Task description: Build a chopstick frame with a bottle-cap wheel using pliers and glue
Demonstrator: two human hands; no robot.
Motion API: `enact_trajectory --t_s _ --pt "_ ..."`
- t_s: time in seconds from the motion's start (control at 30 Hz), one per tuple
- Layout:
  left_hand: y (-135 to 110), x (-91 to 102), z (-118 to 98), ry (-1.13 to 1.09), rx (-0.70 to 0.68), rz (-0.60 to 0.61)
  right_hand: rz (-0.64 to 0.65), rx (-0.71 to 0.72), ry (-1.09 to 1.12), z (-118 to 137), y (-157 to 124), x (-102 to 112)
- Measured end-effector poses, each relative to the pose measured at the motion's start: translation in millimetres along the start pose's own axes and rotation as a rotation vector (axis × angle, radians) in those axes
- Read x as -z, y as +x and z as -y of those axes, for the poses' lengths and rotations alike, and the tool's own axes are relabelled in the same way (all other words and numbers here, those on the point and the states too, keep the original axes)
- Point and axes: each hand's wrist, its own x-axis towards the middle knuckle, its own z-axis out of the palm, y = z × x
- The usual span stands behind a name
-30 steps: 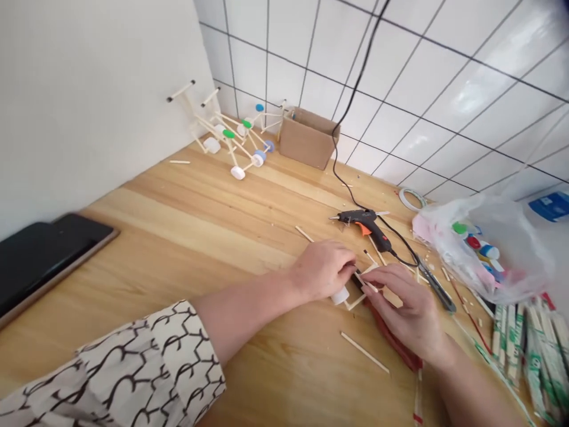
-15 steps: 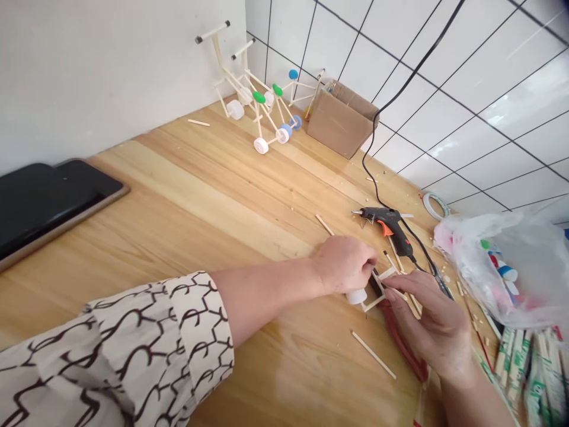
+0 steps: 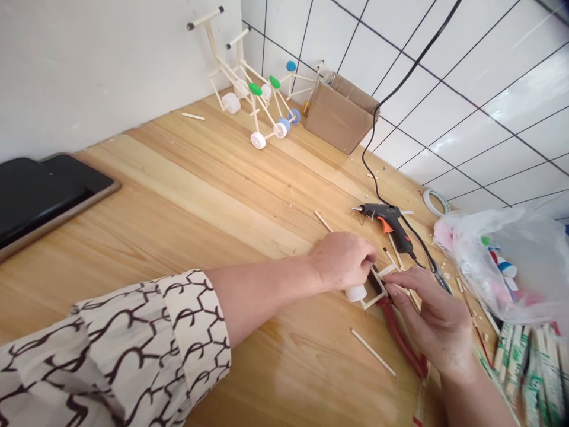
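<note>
My left hand point(image 3: 342, 261) is closed over a small frame of wooden sticks point(image 3: 377, 292) with a white bottle cap point(image 3: 356, 292) on it, pressing it to the wooden table point(image 3: 213, 201). My right hand point(image 3: 433, 320) pinches the frame's right side with thumb and forefinger. Red-handled pliers point(image 3: 402, 341) lie under my right hand, their dark jaws at the frame. A loose stick point(image 3: 372, 352) lies just in front of both hands.
A black and orange glue gun point(image 3: 386, 218) with its cord lies behind the hands. Finished stick models with cap wheels point(image 3: 253, 98) and a cardboard box point(image 3: 340, 112) stand by the tiled wall. Right: a plastic bag of caps point(image 3: 507, 267), packets of sticks point(image 3: 528, 367), tape roll point(image 3: 433, 203). Left: a black tablet point(image 3: 40, 196).
Both hands stay on the stick frame and have hardly shifted. The view has swung a little since one second ago, so the models and box sit higher and further right.
</note>
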Motion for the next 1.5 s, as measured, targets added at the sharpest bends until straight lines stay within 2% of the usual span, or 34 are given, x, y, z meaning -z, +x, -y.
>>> enact_trajectory --t_s 0.3,1.5 --pt "0.9 -4.2 2.5 -0.012 -0.015 -0.008 -0.006 -0.023 -0.015 -2.8 -2.2 1.5" --pt "-0.6 -1.0 1.2 -0.008 -0.008 -0.006 -0.013 0.000 -0.067 1.1 1.9 1.0"
